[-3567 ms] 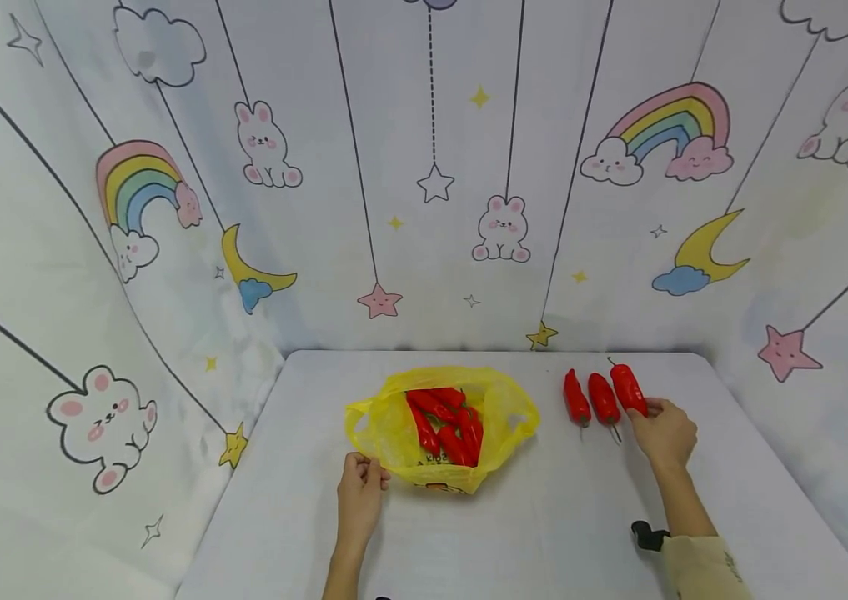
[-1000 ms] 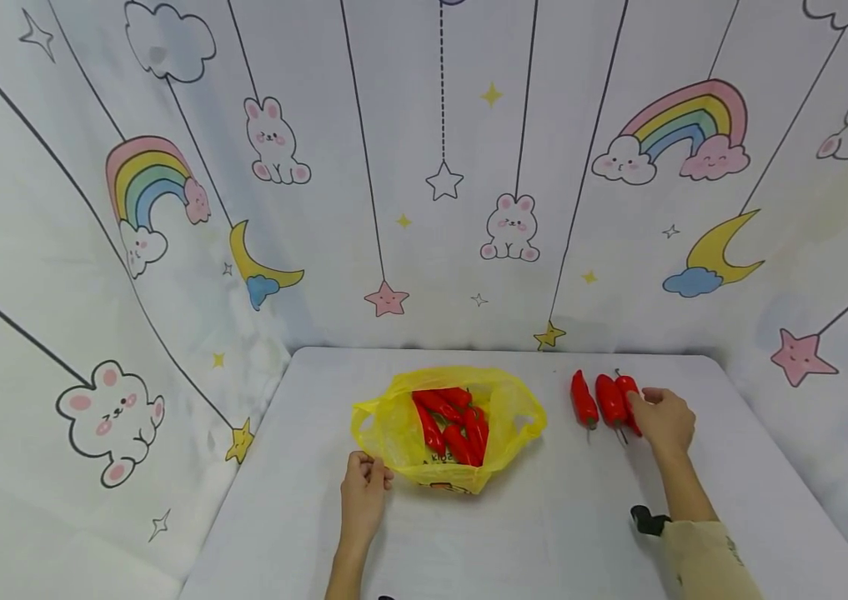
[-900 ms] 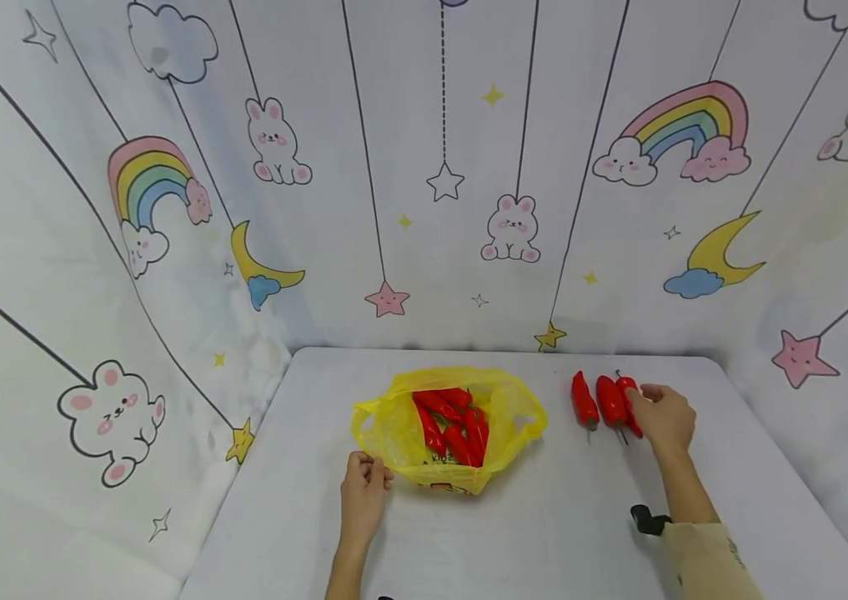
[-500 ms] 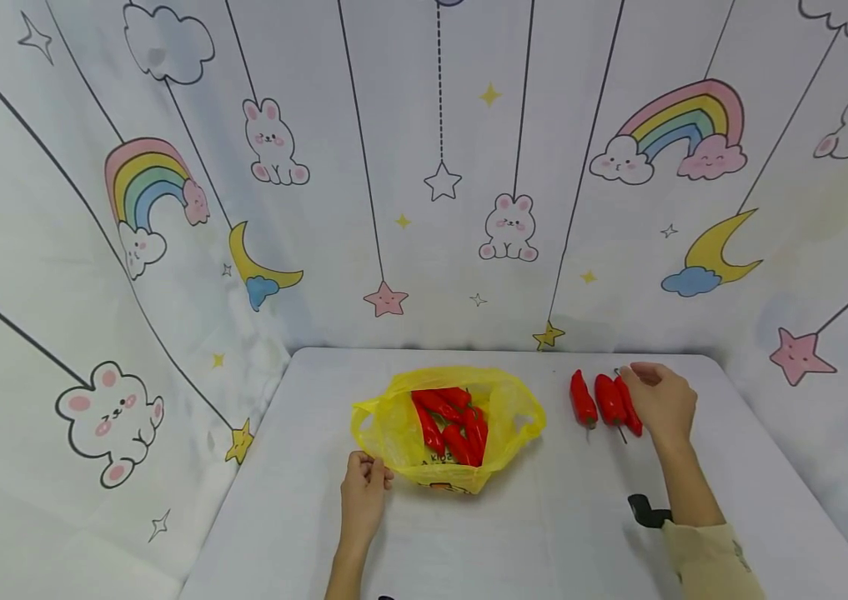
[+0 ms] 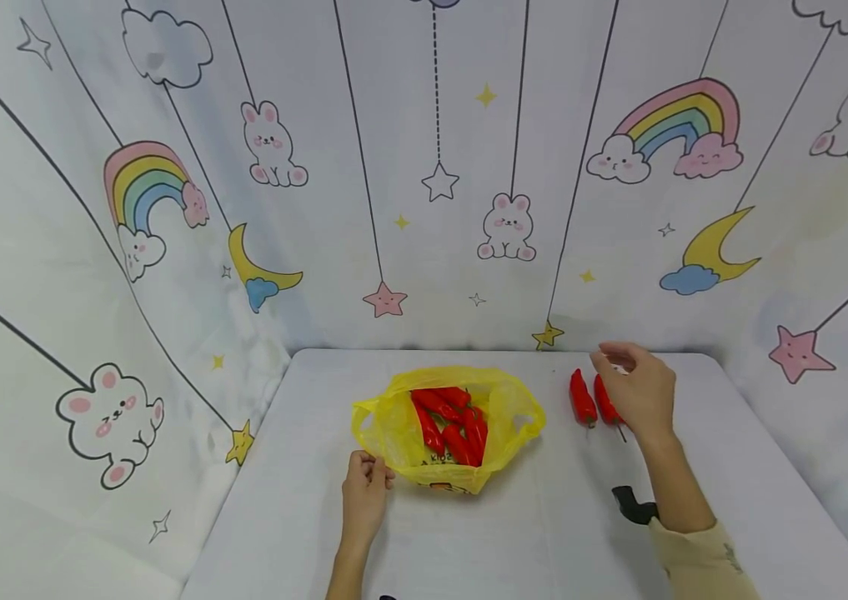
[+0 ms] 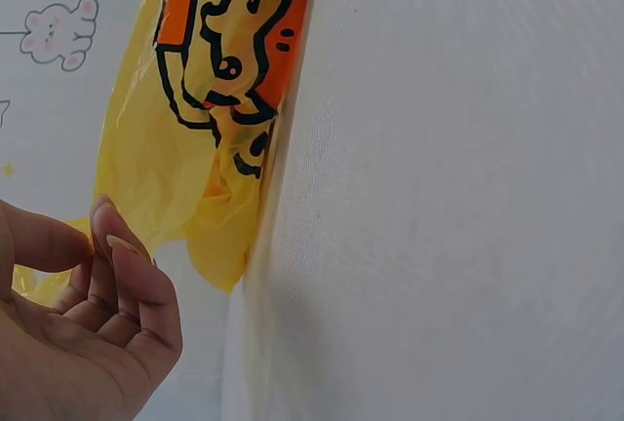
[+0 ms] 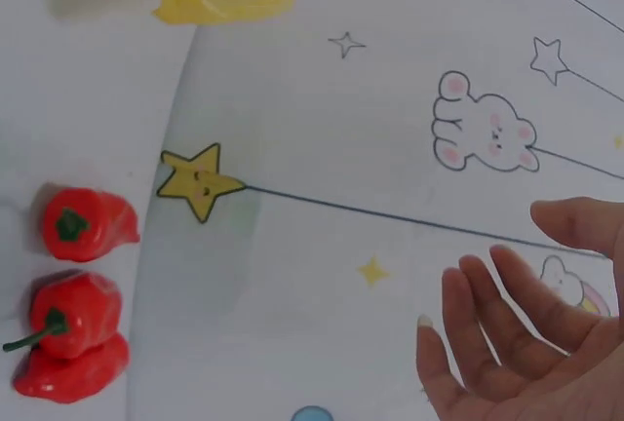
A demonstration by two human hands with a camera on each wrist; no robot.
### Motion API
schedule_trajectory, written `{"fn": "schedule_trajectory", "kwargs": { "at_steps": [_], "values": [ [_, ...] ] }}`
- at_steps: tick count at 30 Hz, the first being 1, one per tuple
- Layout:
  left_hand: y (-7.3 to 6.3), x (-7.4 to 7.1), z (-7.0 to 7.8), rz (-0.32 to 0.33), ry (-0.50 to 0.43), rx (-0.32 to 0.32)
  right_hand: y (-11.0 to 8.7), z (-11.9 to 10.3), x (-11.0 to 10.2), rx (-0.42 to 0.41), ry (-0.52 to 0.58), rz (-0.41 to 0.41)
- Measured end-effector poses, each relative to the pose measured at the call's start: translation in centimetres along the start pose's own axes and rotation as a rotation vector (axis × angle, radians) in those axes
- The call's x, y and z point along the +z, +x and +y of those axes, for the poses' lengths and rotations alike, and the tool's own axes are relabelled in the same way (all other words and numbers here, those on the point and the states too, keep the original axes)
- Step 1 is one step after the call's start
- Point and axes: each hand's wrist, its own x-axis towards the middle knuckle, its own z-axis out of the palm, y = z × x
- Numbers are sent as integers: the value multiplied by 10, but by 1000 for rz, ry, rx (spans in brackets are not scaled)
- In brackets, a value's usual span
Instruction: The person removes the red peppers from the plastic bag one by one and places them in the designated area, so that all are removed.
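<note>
My left hand (image 5: 365, 490) pinches the near left edge of a yellow plastic bag (image 5: 393, 446) between thumb and fingers. The bag stands with its mouth spread, and several red peppers (image 5: 433, 406) lie inside. In the left wrist view the printed side of the bag (image 6: 161, 168) hangs from the pinching left hand (image 6: 97, 314). On the right, my right hand (image 5: 641, 392) is raised over the loose red peppers (image 5: 582, 400), fingers relaxed and holding nothing. The right wrist view shows three loose peppers (image 7: 78, 316) in a row, two touching; the hand hides one of them in the head view.
A white table (image 5: 499, 542) carries the bag and the loose peppers. Behind and to the left hangs a white cloth (image 5: 424, 250) printed with rabbits, stars and rainbows. A black wrist mount (image 5: 634, 506) sticks out from the right forearm.
My right hand has laid a red pepper down beside the other two, let go of it, and moved up and to the left over them. The left hand stays at the bag.
</note>
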Motion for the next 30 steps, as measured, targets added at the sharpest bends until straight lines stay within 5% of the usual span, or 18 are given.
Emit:
{"fn": "schedule_trajectory", "kwargs": {
  "at_steps": [30],
  "values": [
    [-1,1,2,18,18,-5,-26,-64,58,-208,63,-181]
  ]
}}
